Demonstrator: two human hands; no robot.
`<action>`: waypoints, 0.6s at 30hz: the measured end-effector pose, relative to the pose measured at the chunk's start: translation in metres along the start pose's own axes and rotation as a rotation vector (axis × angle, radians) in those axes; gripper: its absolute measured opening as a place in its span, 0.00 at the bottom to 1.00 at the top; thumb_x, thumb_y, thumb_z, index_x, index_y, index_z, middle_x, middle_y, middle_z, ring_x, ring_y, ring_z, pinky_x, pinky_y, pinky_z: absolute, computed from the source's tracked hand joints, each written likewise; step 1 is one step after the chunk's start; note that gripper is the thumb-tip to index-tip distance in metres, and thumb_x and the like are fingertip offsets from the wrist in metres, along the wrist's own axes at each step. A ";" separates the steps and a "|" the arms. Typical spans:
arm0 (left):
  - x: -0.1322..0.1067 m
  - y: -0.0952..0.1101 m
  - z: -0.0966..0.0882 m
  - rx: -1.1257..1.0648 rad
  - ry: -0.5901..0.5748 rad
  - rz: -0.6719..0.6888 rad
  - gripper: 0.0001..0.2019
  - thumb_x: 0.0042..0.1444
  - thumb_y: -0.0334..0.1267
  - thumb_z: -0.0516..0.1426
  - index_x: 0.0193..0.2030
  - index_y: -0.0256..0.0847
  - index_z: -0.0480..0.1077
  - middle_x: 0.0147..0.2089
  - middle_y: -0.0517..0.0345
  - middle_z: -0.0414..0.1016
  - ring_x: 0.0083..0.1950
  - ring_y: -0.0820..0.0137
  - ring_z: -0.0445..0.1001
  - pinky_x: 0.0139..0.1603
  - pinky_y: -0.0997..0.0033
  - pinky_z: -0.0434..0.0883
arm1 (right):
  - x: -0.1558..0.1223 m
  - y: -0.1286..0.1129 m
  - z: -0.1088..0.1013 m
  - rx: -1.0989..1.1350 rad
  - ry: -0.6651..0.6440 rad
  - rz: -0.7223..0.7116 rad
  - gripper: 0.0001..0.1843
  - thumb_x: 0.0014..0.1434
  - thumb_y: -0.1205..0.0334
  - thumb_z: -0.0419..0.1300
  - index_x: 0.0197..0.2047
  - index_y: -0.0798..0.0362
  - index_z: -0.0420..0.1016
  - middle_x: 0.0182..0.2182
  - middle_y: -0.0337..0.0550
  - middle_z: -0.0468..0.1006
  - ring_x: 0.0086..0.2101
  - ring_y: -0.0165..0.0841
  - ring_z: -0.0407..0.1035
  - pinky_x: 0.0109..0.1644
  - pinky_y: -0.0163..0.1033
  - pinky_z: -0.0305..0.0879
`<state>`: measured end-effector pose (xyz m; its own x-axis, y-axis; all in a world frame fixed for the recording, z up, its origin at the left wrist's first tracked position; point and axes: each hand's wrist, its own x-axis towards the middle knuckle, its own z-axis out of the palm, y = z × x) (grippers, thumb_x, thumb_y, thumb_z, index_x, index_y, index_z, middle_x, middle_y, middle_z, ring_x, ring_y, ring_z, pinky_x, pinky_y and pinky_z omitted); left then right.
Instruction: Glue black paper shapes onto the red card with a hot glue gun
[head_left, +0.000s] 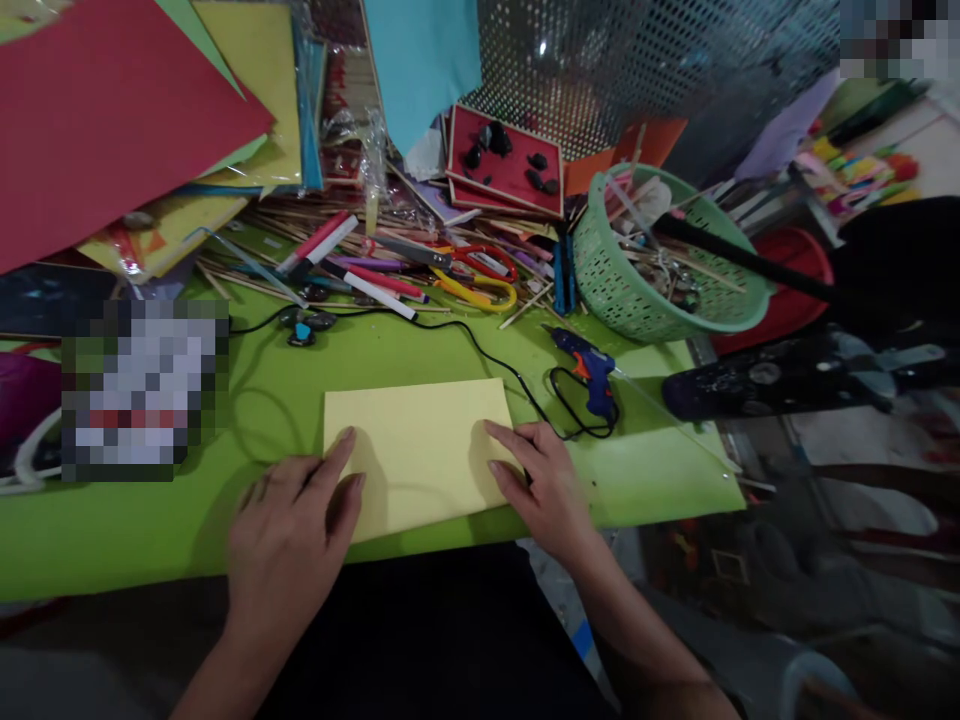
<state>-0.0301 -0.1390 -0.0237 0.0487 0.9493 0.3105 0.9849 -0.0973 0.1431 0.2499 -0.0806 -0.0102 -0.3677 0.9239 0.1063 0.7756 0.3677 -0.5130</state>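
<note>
A pale yellow sheet of paper lies flat on a lime green sheet that covers the table in front of me. My left hand rests on the yellow paper's left near corner, fingers stretched out flat. On the paper's right near edge my right hand presses down, fingers also extended. Neither hand holds anything.
A blue glue gun with a black cord lies right of the paper. Behind are scissors, markers, sticks, a green basket, a red board with dark stones, and stacked coloured paper at the left.
</note>
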 end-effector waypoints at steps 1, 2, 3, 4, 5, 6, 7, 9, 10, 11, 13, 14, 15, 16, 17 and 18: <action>0.000 0.000 0.000 0.002 0.002 -0.006 0.23 0.63 0.40 0.57 0.64 0.42 0.67 0.41 0.48 0.75 0.40 0.60 0.72 0.43 0.60 0.67 | 0.000 0.000 0.000 -0.010 -0.001 -0.002 0.24 0.66 0.60 0.56 0.64 0.48 0.69 0.43 0.49 0.70 0.44 0.40 0.67 0.48 0.48 0.69; 0.000 0.001 0.001 0.002 0.000 -0.010 0.23 0.63 0.40 0.56 0.64 0.41 0.68 0.41 0.48 0.76 0.40 0.60 0.72 0.43 0.59 0.67 | 0.000 0.000 0.001 -0.020 -0.002 -0.004 0.24 0.66 0.59 0.56 0.64 0.47 0.68 0.43 0.49 0.70 0.44 0.41 0.67 0.48 0.48 0.69; 0.000 0.001 0.001 0.003 -0.002 -0.014 0.23 0.64 0.41 0.56 0.64 0.41 0.68 0.41 0.47 0.76 0.40 0.60 0.72 0.43 0.59 0.67 | 0.000 0.000 0.001 -0.029 -0.004 -0.004 0.24 0.67 0.59 0.56 0.65 0.47 0.68 0.43 0.49 0.70 0.45 0.41 0.67 0.49 0.49 0.69; 0.000 0.001 0.001 0.005 -0.006 -0.016 0.22 0.64 0.41 0.56 0.64 0.41 0.68 0.41 0.47 0.76 0.40 0.60 0.72 0.42 0.59 0.67 | 0.001 0.000 0.001 -0.037 -0.006 -0.003 0.24 0.67 0.59 0.56 0.65 0.47 0.68 0.43 0.49 0.70 0.45 0.41 0.67 0.49 0.49 0.69; 0.000 0.001 0.001 0.006 -0.007 -0.016 0.22 0.64 0.41 0.55 0.64 0.41 0.68 0.41 0.47 0.75 0.40 0.59 0.72 0.42 0.59 0.67 | 0.001 0.000 0.001 -0.045 -0.008 -0.001 0.24 0.67 0.58 0.56 0.65 0.47 0.68 0.44 0.50 0.70 0.45 0.41 0.67 0.49 0.49 0.69; 0.000 0.001 0.001 0.007 -0.005 -0.014 0.22 0.64 0.41 0.55 0.64 0.40 0.69 0.41 0.47 0.75 0.40 0.59 0.72 0.42 0.59 0.67 | 0.001 0.000 0.002 -0.052 -0.010 0.003 0.24 0.67 0.58 0.56 0.65 0.47 0.68 0.44 0.50 0.70 0.45 0.41 0.67 0.49 0.50 0.69; 0.000 0.001 0.001 0.009 -0.003 -0.012 0.22 0.64 0.41 0.55 0.63 0.40 0.69 0.41 0.46 0.75 0.40 0.59 0.72 0.42 0.59 0.67 | 0.001 -0.001 0.002 -0.058 -0.012 0.007 0.24 0.67 0.58 0.56 0.65 0.48 0.68 0.44 0.50 0.70 0.45 0.41 0.67 0.49 0.50 0.69; 0.001 0.001 0.001 0.012 0.003 -0.010 0.21 0.65 0.42 0.54 0.63 0.40 0.69 0.41 0.47 0.75 0.40 0.59 0.72 0.42 0.59 0.67 | 0.002 -0.001 0.002 -0.070 -0.011 0.012 0.24 0.67 0.58 0.55 0.65 0.49 0.68 0.44 0.50 0.69 0.45 0.42 0.67 0.49 0.49 0.68; 0.002 0.001 0.000 0.017 -0.004 -0.009 0.21 0.65 0.42 0.54 0.63 0.40 0.69 0.40 0.47 0.75 0.40 0.59 0.72 0.42 0.59 0.67 | 0.002 -0.001 0.002 -0.074 -0.009 0.014 0.24 0.67 0.59 0.55 0.65 0.49 0.68 0.44 0.50 0.69 0.45 0.42 0.67 0.49 0.49 0.68; 0.002 0.002 -0.001 0.028 -0.020 -0.008 0.21 0.65 0.42 0.54 0.63 0.40 0.69 0.40 0.47 0.75 0.40 0.59 0.72 0.42 0.59 0.67 | 0.002 -0.001 0.002 -0.076 -0.007 0.012 0.24 0.67 0.59 0.55 0.65 0.49 0.68 0.43 0.50 0.69 0.44 0.42 0.67 0.49 0.49 0.68; 0.003 0.003 -0.004 0.059 -0.054 -0.017 0.21 0.65 0.43 0.53 0.63 0.42 0.70 0.40 0.47 0.75 0.40 0.58 0.71 0.41 0.58 0.67 | 0.002 -0.001 0.003 -0.080 -0.004 0.005 0.24 0.67 0.59 0.55 0.65 0.49 0.68 0.43 0.50 0.68 0.44 0.41 0.67 0.50 0.49 0.68; 0.004 0.004 -0.006 0.074 -0.069 -0.028 0.21 0.65 0.44 0.53 0.63 0.44 0.71 0.41 0.46 0.75 0.40 0.57 0.71 0.41 0.57 0.67 | 0.001 0.000 0.003 -0.085 -0.002 0.000 0.24 0.67 0.58 0.55 0.65 0.49 0.68 0.43 0.50 0.68 0.44 0.41 0.67 0.49 0.49 0.68; 0.004 0.005 -0.008 0.085 -0.079 -0.044 0.21 0.65 0.44 0.53 0.62 0.45 0.71 0.42 0.46 0.75 0.41 0.57 0.71 0.41 0.56 0.67 | 0.001 0.000 0.004 -0.092 0.001 -0.002 0.24 0.67 0.58 0.55 0.65 0.49 0.68 0.43 0.50 0.68 0.44 0.42 0.66 0.49 0.49 0.68; 0.005 0.007 -0.011 0.089 -0.085 -0.061 0.20 0.65 0.45 0.53 0.62 0.46 0.72 0.44 0.45 0.76 0.43 0.55 0.72 0.42 0.55 0.67 | 0.000 0.000 0.004 -0.101 0.007 -0.005 0.24 0.67 0.58 0.55 0.65 0.48 0.69 0.43 0.50 0.67 0.44 0.42 0.66 0.50 0.50 0.68; 0.006 0.008 -0.012 0.085 -0.092 -0.072 0.20 0.65 0.44 0.53 0.61 0.47 0.72 0.48 0.45 0.76 0.46 0.54 0.72 0.43 0.53 0.68 | -0.001 0.001 0.005 -0.110 0.018 -0.006 0.24 0.67 0.57 0.55 0.65 0.48 0.69 0.43 0.50 0.67 0.44 0.42 0.66 0.50 0.51 0.68; 0.006 0.009 -0.013 0.074 -0.101 -0.075 0.20 0.66 0.44 0.52 0.61 0.47 0.72 0.52 0.44 0.75 0.51 0.52 0.72 0.46 0.51 0.68 | -0.001 0.001 0.006 -0.119 0.032 -0.008 0.24 0.66 0.57 0.56 0.64 0.48 0.70 0.44 0.51 0.66 0.45 0.43 0.65 0.51 0.51 0.67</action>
<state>-0.0230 -0.1381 -0.0080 -0.0127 0.9786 0.2051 0.9958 -0.0063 0.0918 0.2486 -0.0819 -0.0160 -0.3590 0.9230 0.1382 0.8287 0.3834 -0.4077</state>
